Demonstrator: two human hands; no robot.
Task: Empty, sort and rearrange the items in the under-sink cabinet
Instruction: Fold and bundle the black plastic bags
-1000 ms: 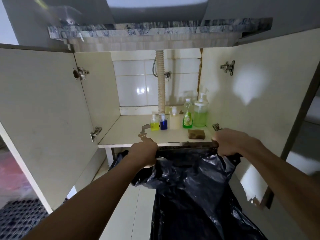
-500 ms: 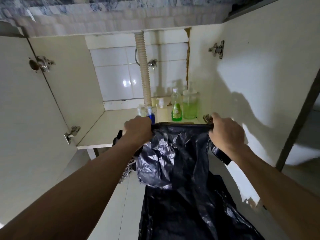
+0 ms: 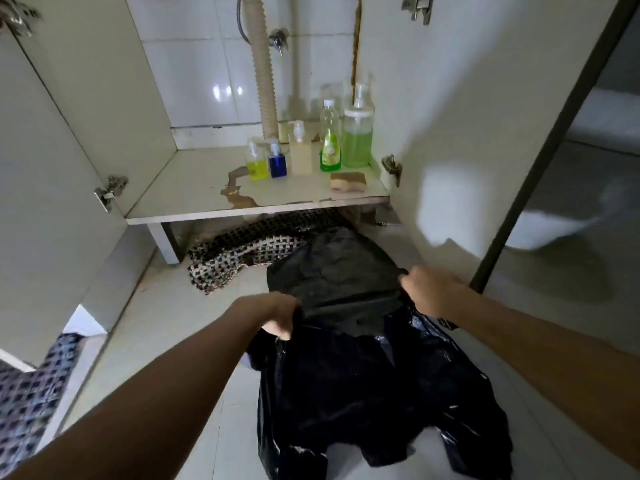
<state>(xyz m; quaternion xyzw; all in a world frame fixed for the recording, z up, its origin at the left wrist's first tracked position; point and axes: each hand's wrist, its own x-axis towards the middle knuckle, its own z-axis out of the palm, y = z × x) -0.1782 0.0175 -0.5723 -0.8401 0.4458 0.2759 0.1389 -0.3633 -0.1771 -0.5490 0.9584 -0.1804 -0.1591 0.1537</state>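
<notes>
While both arms are stretched forward, the black bag (image 3: 349,285) is gripped at its rim by the curled fingers of the left hand (image 3: 277,315) and right hand (image 3: 427,289), low over the tiled floor (image 3: 166,317) before the cabinet shelf (image 3: 194,188), where bottles (image 3: 330,140) are lined up.

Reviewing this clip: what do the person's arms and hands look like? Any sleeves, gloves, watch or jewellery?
Both forearms are bare as far as the frame shows, no sleeves. The left hand and right hand wear no gloves; no watch, bracelet or ring shows.

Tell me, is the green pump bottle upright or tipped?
Upright: the pump bottle stands on its base on the shelf, pump on top.
</notes>
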